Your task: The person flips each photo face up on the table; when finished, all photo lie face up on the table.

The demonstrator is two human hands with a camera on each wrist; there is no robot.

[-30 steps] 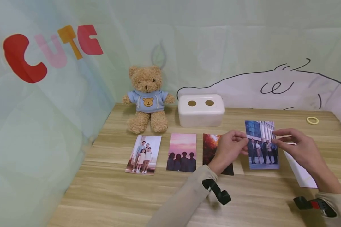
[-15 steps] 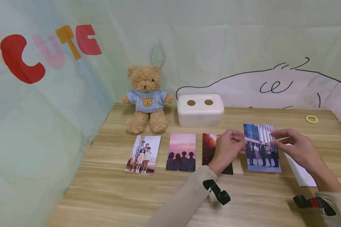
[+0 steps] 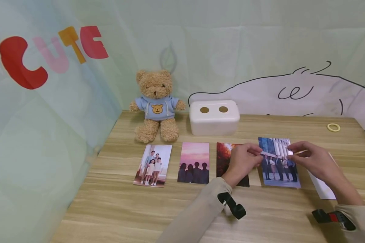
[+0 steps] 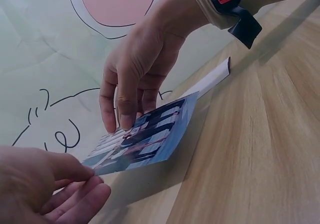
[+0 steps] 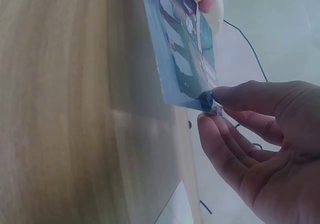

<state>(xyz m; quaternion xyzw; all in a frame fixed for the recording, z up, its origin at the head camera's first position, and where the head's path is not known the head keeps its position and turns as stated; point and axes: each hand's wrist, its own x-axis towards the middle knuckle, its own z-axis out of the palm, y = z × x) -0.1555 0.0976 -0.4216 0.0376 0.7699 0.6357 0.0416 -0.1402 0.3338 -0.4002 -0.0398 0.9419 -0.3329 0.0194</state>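
Both hands pinch a photo (image 3: 278,165) of several people in suits before a building, seen at the right of the head view. My left hand (image 3: 244,161) grips its left edge between thumb and fingers, partly covering a dark photo with red leaves (image 3: 224,157) on the table. On the opposite edge, my right hand (image 3: 317,161) pinches with thumb and fingertips, as the right wrist view also shows. The held photo (image 4: 150,136) is tilted, with a gap and shadow between it and the tabletop. Under the right hand, a white card (image 3: 322,185) lies partly hidden.
A family photo (image 3: 153,165) and a pink sunset photo (image 3: 194,163) lie in a row on the wooden table (image 3: 124,209). Behind them are a teddy bear (image 3: 156,104) in a blue hoodie and a white box (image 3: 214,119) with two holes. A yellow ring (image 3: 333,127) lies far right.
The held photo has come down toward the table and slightly nearer to me, with both hands still on it. My right hand has shifted a little left.
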